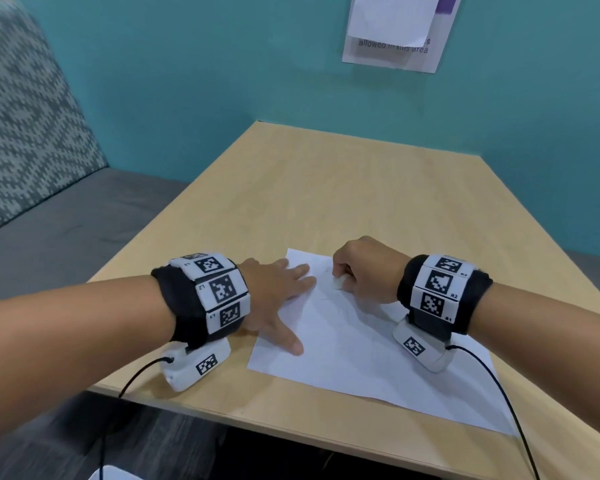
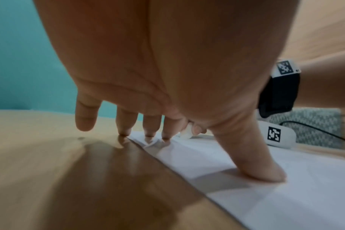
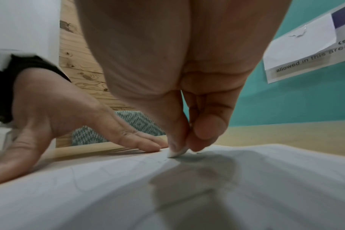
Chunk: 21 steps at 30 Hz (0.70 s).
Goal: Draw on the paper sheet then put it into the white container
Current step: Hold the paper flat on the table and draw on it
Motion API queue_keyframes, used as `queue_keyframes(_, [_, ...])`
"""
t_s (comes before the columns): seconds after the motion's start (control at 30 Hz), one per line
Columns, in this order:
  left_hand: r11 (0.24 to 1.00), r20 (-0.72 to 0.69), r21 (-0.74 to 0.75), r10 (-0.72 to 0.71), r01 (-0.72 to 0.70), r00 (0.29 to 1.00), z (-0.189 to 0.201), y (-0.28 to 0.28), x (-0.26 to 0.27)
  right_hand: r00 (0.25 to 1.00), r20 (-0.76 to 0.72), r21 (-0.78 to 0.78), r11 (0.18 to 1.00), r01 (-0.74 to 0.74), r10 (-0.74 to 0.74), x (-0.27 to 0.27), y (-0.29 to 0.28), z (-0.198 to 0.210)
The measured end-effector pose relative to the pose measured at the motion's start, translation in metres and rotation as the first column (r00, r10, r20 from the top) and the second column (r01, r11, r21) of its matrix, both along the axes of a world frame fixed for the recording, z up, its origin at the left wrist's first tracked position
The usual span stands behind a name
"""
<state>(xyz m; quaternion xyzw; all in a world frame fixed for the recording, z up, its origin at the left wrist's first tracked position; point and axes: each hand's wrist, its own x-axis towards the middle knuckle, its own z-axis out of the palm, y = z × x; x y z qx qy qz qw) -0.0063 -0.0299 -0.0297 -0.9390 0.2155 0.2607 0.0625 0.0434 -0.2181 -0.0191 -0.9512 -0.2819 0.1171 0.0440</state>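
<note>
While the paper sheet (image 1: 357, 344) lies flat on the wooden table (image 1: 326, 188), near the table's front edge, both hands are on it; the left hand (image 1: 278, 299) is spread with straight fingers, and it presses the sheet's left border against the table; in the left wrist view the thumb (image 2: 262, 168) lies flat on the paper, two fingertips stand on the sheet's far corner, one more touches the bare wood just beside the paper's edge, and the little finger is lifted a bit above the table; so this hand grips nothing, it only holds the sheet down.

The right hand (image 1: 364, 271) is curled into a loose fist over the upper part of the sheet; between its thumb and a fingertip it pinches a small white drawing piece (image 3: 176, 153), maybe a short chalk or crayon, I cannot tell which; in the right wrist view the tip of this piece touches the paper, just beside the left hand's fingertips; faint thin lines are visible on the sheet around this place and lower on it.

Both wrists wear black bands with black-and-white marker tags, and thin black cables run from them toward the front edge; on the teal wall (image 1: 187, 81) behind the table hangs a printed notice (image 1: 395, 32), partly covered by a white paper; a patterned cushion (image 1: 25, 126) stands at the left.
</note>
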Motion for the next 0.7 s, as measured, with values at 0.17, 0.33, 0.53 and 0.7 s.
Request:
queue_keyframes(0.17, [0.999, 0.093, -0.030, -0.009, 0.012, 0.996, -0.004, -0.002, 0.005, 1.000, 0.003, 0.016, 1.000, -0.002, 0.002, -0.003, 0.003, 0.000])
queue_keyframes(0.33, [0.999, 0.133, -0.040, -0.014, 0.020, 0.991, -0.006, 0.003, 0.012, 0.999, -0.014, 0.075, 0.996, -0.047, 0.049, -0.012, 0.010, 0.003])
queue_keyframes(0.53, [1.000, 0.075, -0.010, 0.020, -0.020, 0.997, -0.015, 0.007, 0.012, 0.988, -0.019, 0.020, 0.988, -0.155, 0.155, -0.021, 0.024, 0.000])
queue_keyframes(0.7, [1.000, 0.037, 0.005, 0.027, -0.028, 0.999, -0.013, 0.006, 0.009, 0.994, -0.022, 0.001, 0.994, -0.111, 0.111, -0.019, 0.028, 0.001])
